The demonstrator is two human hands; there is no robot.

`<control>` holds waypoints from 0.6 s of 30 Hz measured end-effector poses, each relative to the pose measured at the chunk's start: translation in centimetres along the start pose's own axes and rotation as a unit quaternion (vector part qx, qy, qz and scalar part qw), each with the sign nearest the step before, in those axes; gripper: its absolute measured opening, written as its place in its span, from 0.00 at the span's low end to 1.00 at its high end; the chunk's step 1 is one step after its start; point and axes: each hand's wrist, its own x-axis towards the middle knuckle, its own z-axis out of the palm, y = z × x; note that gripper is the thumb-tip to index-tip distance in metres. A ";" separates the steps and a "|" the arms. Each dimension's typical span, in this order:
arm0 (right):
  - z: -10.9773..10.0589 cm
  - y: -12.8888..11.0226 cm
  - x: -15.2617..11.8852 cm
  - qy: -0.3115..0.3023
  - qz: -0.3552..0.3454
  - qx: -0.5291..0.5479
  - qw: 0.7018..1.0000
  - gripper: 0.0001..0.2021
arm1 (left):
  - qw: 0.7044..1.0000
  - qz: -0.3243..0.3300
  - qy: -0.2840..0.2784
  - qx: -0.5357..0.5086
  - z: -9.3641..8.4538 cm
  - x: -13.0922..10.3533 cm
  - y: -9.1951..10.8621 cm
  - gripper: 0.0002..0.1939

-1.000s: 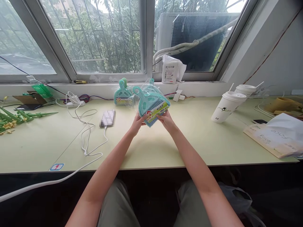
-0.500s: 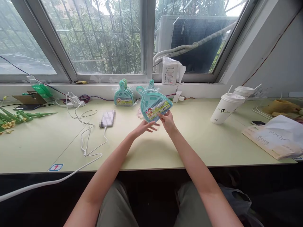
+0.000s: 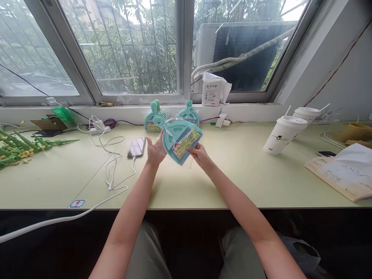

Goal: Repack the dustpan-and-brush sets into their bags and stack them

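Observation:
A plastic-wrapped mint-green dustpan and brush set (image 3: 178,140) is held tilted above the table, its label side facing me and its handle pointing up to the left. My right hand (image 3: 200,155) pinches its lower right edge between thumb and fingers. Beside its left edge is my left hand (image 3: 156,150), open, with the thumb raised and apart; the other fingers are partly hidden behind the set and its wrap. Behind it, at the back of the table, stand several wrapped sets (image 3: 154,116) on the left and a wrapped set (image 3: 189,113) on the right.
A phone (image 3: 136,147) with a white cable (image 3: 110,174) lies left of my hands. Two lidded paper cups (image 3: 283,135) and a tissue pack (image 3: 340,172) are on the right. Green plastic pieces (image 3: 26,144) lie far left. A white package (image 3: 211,92) sits on the sill.
The dustpan and brush set has moved left and slightly down. My left hand has shifted from below it to its left side, thumb up. My right hand keeps its pinch on the edge.

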 end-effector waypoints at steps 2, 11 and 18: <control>0.6 0.4 -0.4 -0.028 0.027 -0.011 0.999 0.20 | 1.000 -0.010 -0.006 -0.020 0.3 -0.2 0.3 0.39; 1.1 0.2 -1.3 -0.142 0.134 -0.046 0.980 0.21 | 0.983 0.023 -0.089 -0.161 3.8 -1.3 0.5 0.30; 1.9 0.8 -2.1 -0.154 0.148 -0.068 0.975 0.21 | 0.984 -0.085 -0.120 -0.105 1.8 -1.7 -1.7 0.27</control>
